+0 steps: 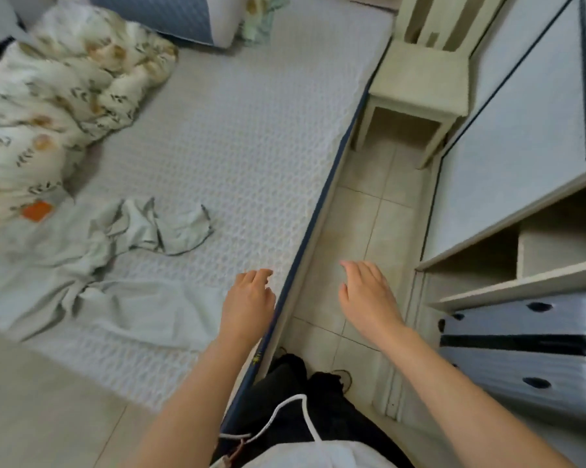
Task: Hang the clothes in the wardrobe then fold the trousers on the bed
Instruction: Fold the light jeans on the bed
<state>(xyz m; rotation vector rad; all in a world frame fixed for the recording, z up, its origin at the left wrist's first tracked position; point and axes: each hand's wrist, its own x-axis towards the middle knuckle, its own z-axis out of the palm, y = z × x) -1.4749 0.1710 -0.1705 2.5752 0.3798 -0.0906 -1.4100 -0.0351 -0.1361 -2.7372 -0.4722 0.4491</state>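
Note:
Pale grey-green trousers (122, 265) lie crumpled on the white patterned mattress (244, 157), on its near left part. My left hand (249, 304) hovers over the mattress's right edge, just right of the trousers, fingers relaxed and holding nothing. My right hand (367, 295) hangs over the tiled floor between bed and wardrobe, fingers loosely spread, empty. The wardrobe (528, 136) stands at the right with pale doors and open shelves below.
A floral duvet (48, 106) is bunched at the bed's far left, with a blue pillow (170, 18) beyond. A cream stool (416, 86) stands in the narrow aisle. A grey suitcase (528, 359) sits low right. My dark-trousered legs (305, 407) stand on beige tiles (362, 211).

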